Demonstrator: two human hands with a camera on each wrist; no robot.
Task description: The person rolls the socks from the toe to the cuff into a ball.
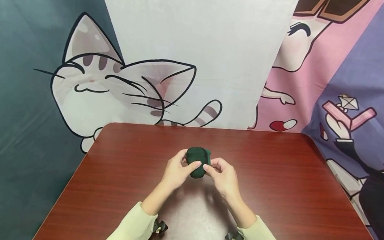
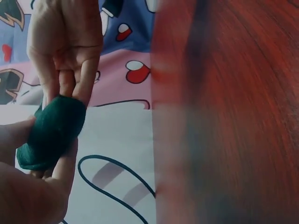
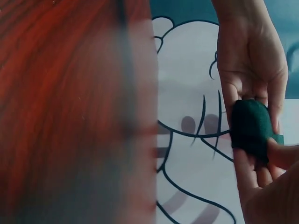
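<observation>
A small, rounded dark green cloth bundle [image 1: 197, 162] is held up over the table between both hands. My left hand [image 1: 176, 171] grips its left side, thumb across the near face and fingers behind. From the other side my right hand [image 1: 224, 176] pinches the right edge, its thumb tip close to the left thumb. In the left wrist view the green bundle [image 2: 55, 133] looks thick and soft, with fingers of both hands around its ends. The right wrist view shows the bundle [image 3: 252, 126] with a small flap sticking out beside the right thumb.
A reddish-brown wooden table [image 1: 110, 188] lies beneath the hands, its far edge against a printed cloth backdrop [image 1: 199, 33] with a cartoon cat. Dark wrist devices [image 1: 160, 227] sit at both light sleeve cuffs.
</observation>
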